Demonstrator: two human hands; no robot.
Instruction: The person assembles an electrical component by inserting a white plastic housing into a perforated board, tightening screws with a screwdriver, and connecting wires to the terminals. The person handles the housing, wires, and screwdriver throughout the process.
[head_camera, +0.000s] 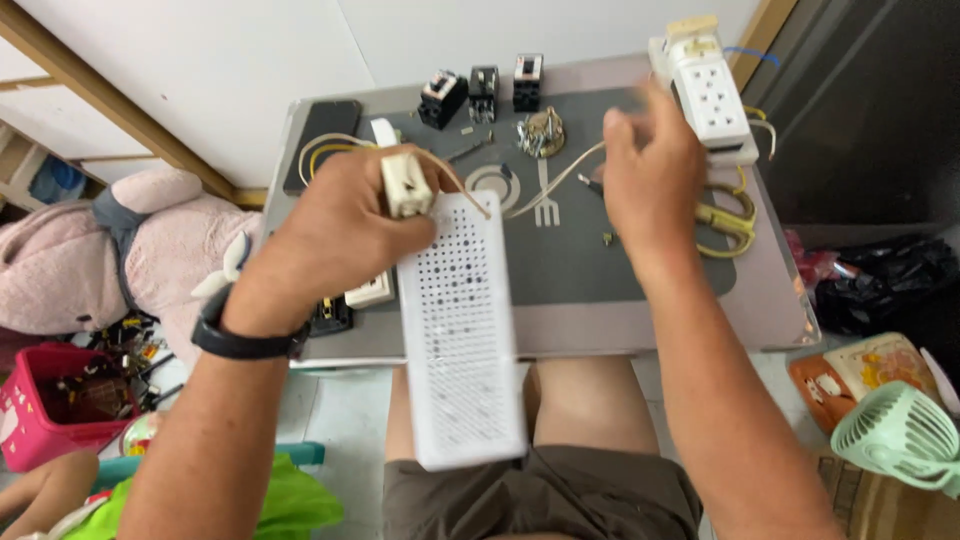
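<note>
Far left: pink plush toy (70, 270) and red basket (40, 405) on the floor. Then the left hand (335, 235), black watch (245, 340) on the wrist, closed around a long white perforated cover (460, 330) — held tilted over the near edge of the grey table (570, 325), a small cream socket block (406, 185) pinched at its top end. Behind, three black breakers (483, 93) in a row. Further right, the right hand (650, 170), blurred, fingers bent over a thin wire (560, 178); grip impossible to tell. Past it — white power strip (708, 88), yellow-handled scissors (728, 215), green fan (900, 435).
</note>
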